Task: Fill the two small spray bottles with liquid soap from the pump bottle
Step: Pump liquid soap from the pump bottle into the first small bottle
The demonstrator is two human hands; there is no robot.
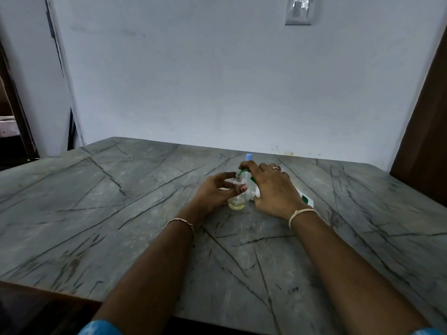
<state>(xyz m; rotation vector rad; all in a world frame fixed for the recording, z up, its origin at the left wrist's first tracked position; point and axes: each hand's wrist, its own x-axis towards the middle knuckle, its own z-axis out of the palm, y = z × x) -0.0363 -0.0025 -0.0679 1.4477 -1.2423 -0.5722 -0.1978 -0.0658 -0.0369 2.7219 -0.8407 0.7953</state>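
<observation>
A small clear spray bottle stands uncapped on the grey marble table, with a little yellowish liquid in its bottom. My left hand holds it round the middle. My right hand grips the white pump bottle, which is tilted, and its fingers press on the green pump head whose nozzle sits over the small bottle's neck. Behind my hands a second small bottle with a light blue cap stands partly hidden. A small white part lies between my hands; what it is I cannot tell.
The table meets a pale wall at the back, with a light switch high up. A dark wooden panel rises at the right edge and a dark doorway opens at the left. The near table edge runs along the bottom left.
</observation>
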